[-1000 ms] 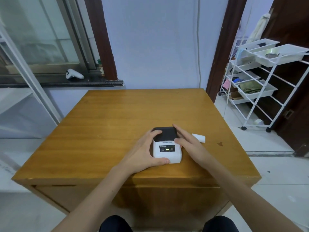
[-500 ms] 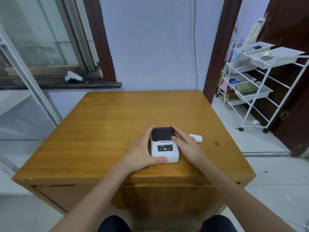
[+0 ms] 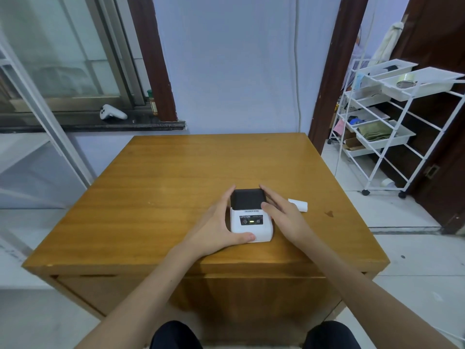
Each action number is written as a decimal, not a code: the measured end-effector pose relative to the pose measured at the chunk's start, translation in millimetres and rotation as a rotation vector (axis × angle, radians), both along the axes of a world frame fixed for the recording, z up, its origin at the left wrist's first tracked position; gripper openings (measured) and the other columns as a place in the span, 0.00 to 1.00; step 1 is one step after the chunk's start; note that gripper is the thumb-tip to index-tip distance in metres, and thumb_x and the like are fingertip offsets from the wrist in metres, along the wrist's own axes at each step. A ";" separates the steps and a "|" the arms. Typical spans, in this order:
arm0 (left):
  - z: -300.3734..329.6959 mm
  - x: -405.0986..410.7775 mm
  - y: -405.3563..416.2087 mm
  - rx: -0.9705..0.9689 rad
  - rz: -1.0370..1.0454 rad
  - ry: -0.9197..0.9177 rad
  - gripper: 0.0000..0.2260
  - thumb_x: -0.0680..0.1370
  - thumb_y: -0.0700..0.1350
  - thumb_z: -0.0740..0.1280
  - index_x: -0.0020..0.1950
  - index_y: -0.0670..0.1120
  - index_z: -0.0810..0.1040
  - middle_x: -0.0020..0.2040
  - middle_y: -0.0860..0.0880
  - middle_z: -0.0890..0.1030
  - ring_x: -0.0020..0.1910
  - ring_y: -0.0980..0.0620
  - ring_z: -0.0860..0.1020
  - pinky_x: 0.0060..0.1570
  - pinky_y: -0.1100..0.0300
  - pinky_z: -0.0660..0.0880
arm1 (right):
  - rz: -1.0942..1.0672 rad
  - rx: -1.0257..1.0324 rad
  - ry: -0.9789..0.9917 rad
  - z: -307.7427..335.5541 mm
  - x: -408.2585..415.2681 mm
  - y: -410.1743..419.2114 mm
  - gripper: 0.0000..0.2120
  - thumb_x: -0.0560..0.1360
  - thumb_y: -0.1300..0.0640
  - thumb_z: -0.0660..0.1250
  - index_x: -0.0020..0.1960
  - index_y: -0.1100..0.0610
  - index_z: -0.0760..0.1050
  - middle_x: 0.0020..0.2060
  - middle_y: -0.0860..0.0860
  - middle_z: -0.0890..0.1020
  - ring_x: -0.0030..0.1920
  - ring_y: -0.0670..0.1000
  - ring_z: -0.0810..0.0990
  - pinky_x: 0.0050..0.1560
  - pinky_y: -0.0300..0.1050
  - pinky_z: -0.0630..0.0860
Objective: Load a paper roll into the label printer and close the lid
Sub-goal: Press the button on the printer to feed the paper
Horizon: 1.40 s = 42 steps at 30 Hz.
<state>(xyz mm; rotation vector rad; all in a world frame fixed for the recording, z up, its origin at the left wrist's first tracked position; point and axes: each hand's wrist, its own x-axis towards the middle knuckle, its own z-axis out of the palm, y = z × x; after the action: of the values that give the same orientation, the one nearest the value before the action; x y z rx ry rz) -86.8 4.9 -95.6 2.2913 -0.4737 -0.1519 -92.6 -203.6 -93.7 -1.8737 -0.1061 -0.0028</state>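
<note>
A small white label printer (image 3: 251, 217) with a black lid (image 3: 247, 199) sits near the front middle of the wooden table (image 3: 176, 177). The lid lies flat and a green light glows on the front panel. My left hand (image 3: 217, 227) cups the printer's left side, thumb across its front lower corner. On the right side rests my right hand (image 3: 281, 214), fingers along the lid's edge and thumb on the top seam. A white paper roll (image 3: 299, 204) lies on the table just right of my right hand.
A white wire rack (image 3: 392, 117) with trays of odds and ends stands on the floor to the right. A white game controller (image 3: 112, 113) lies on the window sill at the back left. A wall rises behind the table.
Both hands stay on the printer in nearly the same grip. My right thumb has shifted slightly on the lid seam. The view has drifted a little.
</note>
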 end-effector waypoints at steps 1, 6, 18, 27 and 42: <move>0.3 0.1 -0.2 0.004 -0.001 0.000 0.55 0.63 0.68 0.77 0.80 0.64 0.45 0.77 0.58 0.63 0.70 0.59 0.67 0.69 0.55 0.67 | 0.000 0.000 -0.002 -0.2 0.2 0.1 0.23 0.81 0.56 0.60 0.75 0.47 0.64 0.68 0.46 0.74 0.69 0.45 0.72 0.66 0.41 0.70; 1.0 0.0 -0.6 0.014 0.007 0.000 0.55 0.63 0.68 0.77 0.80 0.64 0.46 0.77 0.58 0.64 0.70 0.58 0.67 0.68 0.55 0.67 | -0.002 -0.005 -0.003 -0.2 0.8 -0.1 0.23 0.80 0.55 0.60 0.75 0.47 0.64 0.69 0.47 0.74 0.69 0.45 0.71 0.69 0.46 0.70; 2.5 -1.8 -1.7 0.023 0.009 -0.012 0.54 0.64 0.67 0.76 0.80 0.62 0.47 0.76 0.56 0.65 0.71 0.56 0.66 0.68 0.55 0.67 | 0.007 0.009 -0.007 -0.6 -0.2 -0.7 0.23 0.81 0.55 0.60 0.75 0.47 0.64 0.69 0.46 0.74 0.68 0.45 0.72 0.66 0.43 0.71; 2.9 -2.0 -1.0 0.024 0.012 -0.003 0.53 0.63 0.68 0.76 0.80 0.63 0.48 0.76 0.57 0.65 0.71 0.57 0.67 0.69 0.53 0.68 | 0.018 0.022 -0.005 -2.0 0.9 -1.0 0.23 0.81 0.56 0.60 0.75 0.48 0.64 0.68 0.46 0.74 0.69 0.44 0.71 0.68 0.45 0.70; 3.1 -2.1 -1.1 0.036 0.015 -0.006 0.53 0.63 0.68 0.76 0.80 0.63 0.48 0.77 0.56 0.64 0.72 0.56 0.66 0.69 0.53 0.67 | 0.014 0.024 0.014 -1.4 0.3 -0.6 0.23 0.81 0.56 0.60 0.75 0.46 0.64 0.65 0.43 0.74 0.66 0.41 0.72 0.61 0.34 0.70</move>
<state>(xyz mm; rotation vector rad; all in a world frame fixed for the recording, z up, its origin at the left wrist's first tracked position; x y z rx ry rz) -88.9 3.8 -92.5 2.3307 -0.4596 -0.1474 -92.4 -204.1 -95.0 -1.8491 -0.1097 0.0186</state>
